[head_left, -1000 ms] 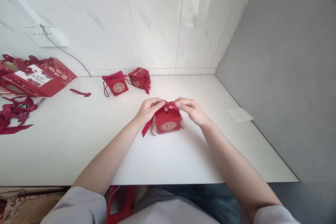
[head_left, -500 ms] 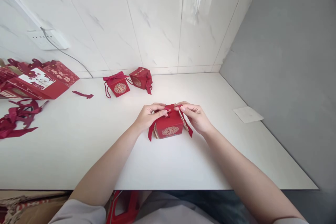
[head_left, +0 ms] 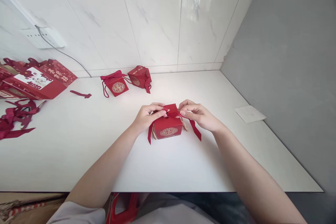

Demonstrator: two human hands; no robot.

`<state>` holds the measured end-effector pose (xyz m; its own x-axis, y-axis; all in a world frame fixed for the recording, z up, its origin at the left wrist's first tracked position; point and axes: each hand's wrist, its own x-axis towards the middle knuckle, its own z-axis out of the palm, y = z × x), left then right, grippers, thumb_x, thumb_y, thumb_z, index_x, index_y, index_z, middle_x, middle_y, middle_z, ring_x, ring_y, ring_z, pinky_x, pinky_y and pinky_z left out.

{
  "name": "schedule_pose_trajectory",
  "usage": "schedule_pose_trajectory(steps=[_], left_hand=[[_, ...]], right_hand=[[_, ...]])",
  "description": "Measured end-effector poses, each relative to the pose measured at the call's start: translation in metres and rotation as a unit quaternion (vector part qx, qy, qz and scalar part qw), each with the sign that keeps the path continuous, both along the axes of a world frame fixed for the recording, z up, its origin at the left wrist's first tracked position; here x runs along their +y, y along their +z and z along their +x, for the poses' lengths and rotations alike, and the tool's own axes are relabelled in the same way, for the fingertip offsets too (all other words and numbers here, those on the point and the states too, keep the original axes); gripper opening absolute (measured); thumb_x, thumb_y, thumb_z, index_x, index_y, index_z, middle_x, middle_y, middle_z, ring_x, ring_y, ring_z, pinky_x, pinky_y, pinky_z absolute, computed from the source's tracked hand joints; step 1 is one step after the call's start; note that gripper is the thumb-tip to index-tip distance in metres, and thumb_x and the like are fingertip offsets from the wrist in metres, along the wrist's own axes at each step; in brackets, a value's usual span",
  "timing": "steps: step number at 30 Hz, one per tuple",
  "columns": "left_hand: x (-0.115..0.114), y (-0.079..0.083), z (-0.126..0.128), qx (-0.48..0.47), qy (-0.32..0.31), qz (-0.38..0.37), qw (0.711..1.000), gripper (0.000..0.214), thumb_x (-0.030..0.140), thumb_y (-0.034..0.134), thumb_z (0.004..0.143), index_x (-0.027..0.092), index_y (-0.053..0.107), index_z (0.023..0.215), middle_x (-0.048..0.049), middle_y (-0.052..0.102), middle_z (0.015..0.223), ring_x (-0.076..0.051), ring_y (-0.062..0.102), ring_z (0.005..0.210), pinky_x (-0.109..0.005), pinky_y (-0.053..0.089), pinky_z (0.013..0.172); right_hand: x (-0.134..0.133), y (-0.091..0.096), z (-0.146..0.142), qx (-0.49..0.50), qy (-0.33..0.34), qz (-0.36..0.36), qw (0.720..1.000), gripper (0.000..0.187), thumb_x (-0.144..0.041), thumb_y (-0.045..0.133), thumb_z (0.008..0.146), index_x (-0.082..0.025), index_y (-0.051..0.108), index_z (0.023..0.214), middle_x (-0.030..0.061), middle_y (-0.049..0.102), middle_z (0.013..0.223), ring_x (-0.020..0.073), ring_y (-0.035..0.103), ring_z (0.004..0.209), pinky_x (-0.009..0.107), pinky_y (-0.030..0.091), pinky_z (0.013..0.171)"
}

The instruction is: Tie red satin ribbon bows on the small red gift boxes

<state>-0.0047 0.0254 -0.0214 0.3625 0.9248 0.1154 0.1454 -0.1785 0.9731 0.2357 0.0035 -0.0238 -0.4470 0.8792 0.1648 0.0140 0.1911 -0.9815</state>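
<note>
A small red gift box (head_left: pixel 169 127) with a gold round emblem stands on the white table in front of me. Gold twisted cord (head_left: pixel 184 124) hangs at its sides. Across its top runs a dark red ribbon (head_left: pixel 195 130), whose tails hang down left and right. At the left top edge, my left hand (head_left: pixel 151 115) pinches the ribbon between thumb and fingers. My right hand (head_left: pixel 198 113) is closed on the ribbon at the box's right side, a little away from the lid. The ribbon's middle is partly covered by my fingers.
Two red boxes with bows (head_left: pixel 118 86) (head_left: pixel 140 77) stand near the tiled wall. Red packaging (head_left: pixel 49 87) and a heap of ribbons (head_left: pixel 18 115) lie at the left, with a short ribbon strip (head_left: pixel 81 94) nearby. A white paper (head_left: pixel 250 114) lies by the grey panel.
My right hand has moved slightly right, drawing the ribbon outward from the box. The right tail now hangs farther out. My left hand stays at the box's top left.
</note>
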Motion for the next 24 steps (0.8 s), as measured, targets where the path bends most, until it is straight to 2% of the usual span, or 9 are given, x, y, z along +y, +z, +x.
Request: schedule_pose_trajectory(steps=[3,7,9,11,13,17,20,21,24], left_hand=[[-0.001,0.000,0.001,-0.001,-0.003,0.000,1.000,0.015,0.036,0.075,0.077,0.022,0.079,0.076,-0.0089,0.071,0.100,-0.026,0.056,0.118,-0.036,0.045,0.098],[-0.002,-0.003,0.002,0.003,-0.013,-0.005,1.000,0.014,0.036,0.075,0.077,0.023,0.080,0.082,-0.0082,0.068,0.110,-0.024,0.060,0.111,-0.035,0.048,0.094],[-0.002,-0.005,0.003,0.004,-0.020,-0.002,1.000,0.014,0.035,0.076,0.077,0.024,0.080,0.083,-0.0074,0.067,0.112,-0.023,0.062,0.108,-0.034,0.048,0.093],[-0.003,-0.006,0.004,0.004,-0.027,0.006,1.000,0.013,0.035,0.075,0.077,0.024,0.079,0.082,-0.0072,0.067,0.110,-0.023,0.061,0.109,-0.033,0.048,0.093],[-0.004,-0.006,0.006,0.008,-0.033,0.013,0.999,0.013,0.035,0.075,0.078,0.023,0.079,0.080,-0.0076,0.067,0.108,-0.023,0.061,0.111,-0.032,0.047,0.094],[-0.004,0.001,0.004,-0.017,-0.026,-0.001,1.000,0.015,0.035,0.073,0.080,0.022,0.079,0.085,-0.0078,0.068,0.112,-0.023,0.061,0.110,-0.034,0.046,0.096],[0.002,0.014,-0.012,-0.021,-0.012,-0.010,1.000,0.017,0.036,0.071,0.081,0.023,0.078,0.089,-0.0068,0.067,0.118,-0.022,0.060,0.109,-0.033,0.045,0.095],[0.005,0.019,-0.021,-0.004,-0.010,-0.013,1.000,0.017,0.036,0.071,0.081,0.022,0.077,0.085,-0.0062,0.068,0.113,-0.021,0.060,0.105,-0.032,0.045,0.093],[0.015,0.031,-0.046,0.073,-0.030,-0.070,0.994,0.023,0.038,0.072,0.080,0.018,0.071,0.067,-0.0022,0.066,0.074,-0.016,0.059,0.075,-0.030,0.045,0.081]], right_hand=[[-0.004,0.000,-0.003,0.033,0.043,-0.011,0.998,0.019,-0.041,0.065,0.088,-0.028,0.077,0.094,0.0024,0.056,0.095,0.0116,0.058,0.063,0.033,0.054,0.063],[-0.009,-0.003,-0.012,0.064,0.019,0.006,0.998,0.019,-0.038,0.068,0.086,-0.030,0.077,0.100,0.0032,0.060,0.094,0.0094,0.054,0.055,0.028,0.047,0.047],[-0.009,-0.003,-0.016,0.065,-0.014,0.036,0.997,0.016,-0.037,0.070,0.084,-0.031,0.078,0.097,0.0037,0.061,0.095,0.0126,0.058,0.066,0.027,0.050,0.051],[-0.010,-0.003,-0.019,0.060,-0.038,0.072,0.995,0.013,-0.035,0.069,0.086,-0.032,0.078,0.094,0.0041,0.062,0.098,0.0163,0.062,0.082,0.030,0.055,0.067],[-0.010,-0.003,-0.022,0.056,-0.045,0.090,0.993,0.014,-0.034,0.067,0.088,-0.031,0.078,0.095,0.0045,0.062,0.101,0.0179,0.062,0.092,0.034,0.054,0.081],[-0.009,-0.002,-0.023,0.067,-0.066,0.067,0.993,0.018,-0.040,0.064,0.089,-0.028,0.077,0.093,0.0045,0.061,0.101,0.0184,0.062,0.092,0.034,0.052,0.081],[-0.004,0.000,-0.013,0.084,-0.107,0.045,0.990,0.024,-0.044,0.064,0.088,-0.024,0.074,0.083,0.0042,0.064,0.094,0.0188,0.061,0.089,0.034,0.050,0.084],[-0.001,0.001,-0.007,0.088,-0.119,0.036,0.988,0.025,-0.045,0.064,0.088,-0.023,0.073,0.080,0.0035,0.064,0.088,0.0185,0.061,0.087,0.035,0.049,0.085],[0.004,0.003,0.011,0.115,-0.140,-0.005,0.983,0.026,-0.042,0.067,0.086,-0.022,0.069,0.069,0.0006,0.062,0.075,0.0160,0.059,0.078,0.033,0.048,0.085]])
